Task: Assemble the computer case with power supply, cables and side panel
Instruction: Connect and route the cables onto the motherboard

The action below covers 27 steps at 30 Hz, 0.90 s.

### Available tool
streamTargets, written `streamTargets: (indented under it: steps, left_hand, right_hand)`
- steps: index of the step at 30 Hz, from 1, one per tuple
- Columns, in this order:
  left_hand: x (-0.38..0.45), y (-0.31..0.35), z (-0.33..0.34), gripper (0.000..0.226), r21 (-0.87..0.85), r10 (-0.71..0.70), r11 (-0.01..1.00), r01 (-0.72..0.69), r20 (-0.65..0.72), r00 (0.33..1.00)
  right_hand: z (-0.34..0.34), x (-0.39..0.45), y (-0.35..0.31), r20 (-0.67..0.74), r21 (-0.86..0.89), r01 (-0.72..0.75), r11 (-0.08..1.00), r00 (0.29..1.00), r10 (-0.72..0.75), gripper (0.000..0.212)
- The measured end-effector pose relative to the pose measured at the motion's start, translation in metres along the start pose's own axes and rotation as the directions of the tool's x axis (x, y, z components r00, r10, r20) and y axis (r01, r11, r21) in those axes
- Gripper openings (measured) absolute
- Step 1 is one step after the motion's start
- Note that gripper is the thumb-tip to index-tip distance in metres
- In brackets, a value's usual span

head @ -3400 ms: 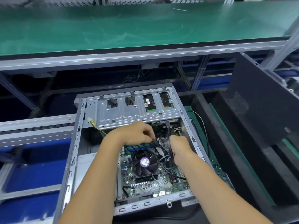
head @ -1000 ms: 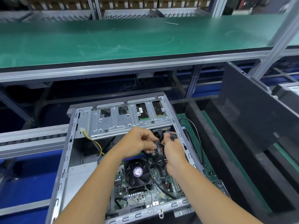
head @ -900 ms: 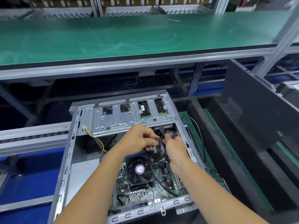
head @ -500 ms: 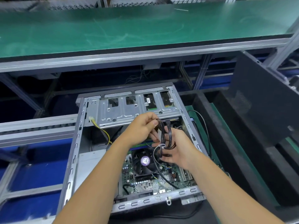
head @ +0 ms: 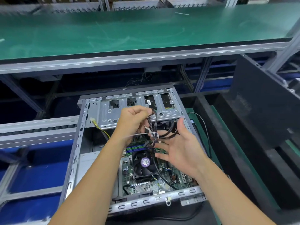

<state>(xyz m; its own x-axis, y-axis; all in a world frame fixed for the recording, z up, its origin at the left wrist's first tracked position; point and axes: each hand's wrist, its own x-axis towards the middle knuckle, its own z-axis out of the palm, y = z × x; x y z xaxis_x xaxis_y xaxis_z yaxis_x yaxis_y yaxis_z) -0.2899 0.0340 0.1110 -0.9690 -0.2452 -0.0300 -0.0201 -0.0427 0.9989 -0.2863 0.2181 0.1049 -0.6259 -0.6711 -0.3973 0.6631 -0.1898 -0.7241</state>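
Black cables: a bundle of black cables (head: 153, 125) hangs above the open computer case (head: 76, 153), cinched near its middle by a white zip tie (head: 152, 134) whose long tail sticks out toward the left.
Left hand: the left hand (head: 133, 121) is curled tight round the top of the bundle, just in front of the metal drive cage (head: 139, 111).
Right hand: the right hand (head: 180, 146) is spread, palm turned toward the bundle, fingers straight and loose. Its fingertips (head: 158, 145) lie just beside the lower strands, and 1 or 2 may touch them, but nothing is gripped.
Key relation: the bundle's long axis runs roughly top to bottom, from the left fist down toward the fan (head: 145, 162) on the green circuit board (head: 146, 184). It lies directly left of the right palm. The tie sits between the 2 hands, nearer the right fingertips.
Likely step: tidying and securing the cables. Judging by the pose, the right hand looks best placed to close on the bundle or the tie, while the left steadies it from above.
Side panel: a dark panel (head: 263, 111) leans upright to the right, well apart from the case, not yet fitted.
Other wiring: yellow and black wires (head: 100, 129) run along the left inner wall.
Surroundings: the case sits low, below a green counter (head: 113, 31).
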Motion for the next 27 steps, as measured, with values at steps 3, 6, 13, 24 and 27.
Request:
streamTargets:
  steps: [3, 6, 13, 24, 27]
  left_hand:
    - [-0.002, 0.006, -0.003, 0.016, 0.045, 0.037, 0.998, -0.035, -0.027, 0.999]
    - [-0.005, 0.017, -0.011, 0.006, 0.024, 0.049, 0.999, -0.049, 0.0, 0.999]
    - [-0.031, 0.034, -0.031, 0.01, 0.004, 0.089, 0.996, -0.09, 0.135, 0.987]
    - [-0.071, 0.019, -0.025, 0.012, 0.39, 0.165, 0.92, -0.047, -0.274, 0.948]
    - [-0.081, 0.021, -0.02, 0.009, 0.437, 0.159, 0.899, -0.035, -0.251, 0.955]
  right_hand:
    - [0.007, -0.002, -0.001, -0.011, -0.102, 0.033, 0.994, 0.999, -0.034, 0.073]
    - [0.014, -0.002, -0.001, -0.012, -0.165, 0.087, 0.982, 0.996, -0.09, 0.042]
    - [0.02, 0.001, 0.012, -0.073, -0.068, 0.112, 0.991, 0.99, -0.117, 0.033]
    - [0.028, -0.005, 0.02, -0.182, -0.29, 0.126, 0.949, 0.966, -0.184, 0.033]
    - [0.029, -0.006, 0.018, -0.158, -0.303, 0.111, 0.947, 0.974, -0.164, 0.03]
